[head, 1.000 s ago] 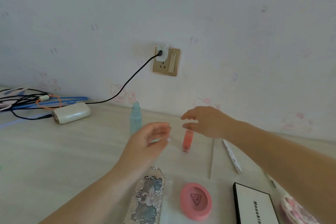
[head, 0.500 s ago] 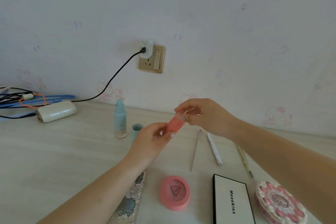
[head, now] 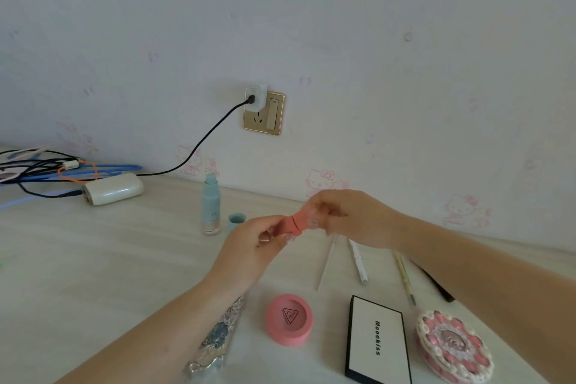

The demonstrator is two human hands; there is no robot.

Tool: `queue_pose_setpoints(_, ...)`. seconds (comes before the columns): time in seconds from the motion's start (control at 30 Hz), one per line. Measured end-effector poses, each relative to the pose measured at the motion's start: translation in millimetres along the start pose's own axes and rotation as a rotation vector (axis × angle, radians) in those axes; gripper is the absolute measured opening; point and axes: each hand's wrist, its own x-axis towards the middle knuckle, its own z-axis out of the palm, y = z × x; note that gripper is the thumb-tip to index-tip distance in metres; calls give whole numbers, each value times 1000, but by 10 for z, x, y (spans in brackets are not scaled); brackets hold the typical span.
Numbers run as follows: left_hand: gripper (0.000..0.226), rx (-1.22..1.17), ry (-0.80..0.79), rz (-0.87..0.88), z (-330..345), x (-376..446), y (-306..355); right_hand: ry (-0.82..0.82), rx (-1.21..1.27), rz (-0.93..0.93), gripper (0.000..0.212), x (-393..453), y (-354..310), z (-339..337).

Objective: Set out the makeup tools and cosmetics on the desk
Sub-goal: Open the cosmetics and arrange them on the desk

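Both hands hold a small coral-pink tube (head: 293, 224) above the middle of the desk. My left hand (head: 254, 249) grips its lower end and my right hand (head: 352, 221) pinches its upper end. A seam shows across the tube between the two grips. Behind the hands a teal bottle (head: 211, 204) stands upright with its teal cap (head: 236, 220) beside it. In front lie a round pink compact (head: 290, 319), a white Mooekiss palette (head: 377, 343), a round pink-and-white case (head: 455, 349) and an ornate silver-blue case (head: 218, 337), partly under my left forearm.
Thin sticks and pencils (head: 358, 262) lie under my right arm. A white power bank (head: 112, 188) and a tangle of cables (head: 46, 168) sit at the back left. A black cord runs up to the wall socket (head: 264, 111). The wall bounds the desk behind.
My hands came together on the coral tube and lifted it off the desk. The view has shifted, bringing more of the palette and round case into sight.
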Motion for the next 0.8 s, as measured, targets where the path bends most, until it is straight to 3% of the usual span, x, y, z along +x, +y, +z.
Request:
queue_pose_setpoints(0.1,24,-2,28,-14,3,-17,40,0,5,-61,43,-29,-24,4)
queue_pose_setpoints(0.17,30,-39,40,-11,20,-26,102,-14,40,29,57,-37,-82,24)
queue_pose_setpoints(0.23,32,-48,40,-4,38,-32,158,-36,57,141,47,-38,-118,46)
queue_pose_setpoints(0.3,27,-27,25,12,43,-43,188,-56,49,184,54,-43,-141,46)
queue_pose_setpoints(0.5,29,7,11,-9,30,-73,171,-41,39,-22,12,-130,-69,-1)
queue_pose_setpoints(0.63,25,21,25,-25,65,-67,135,-30,-18,-36,44,-129,-91,6)
queue_pose_setpoints(0.8,25,17,16,-14,61,-38,163,-53,55,268,59,-85,-137,-14)
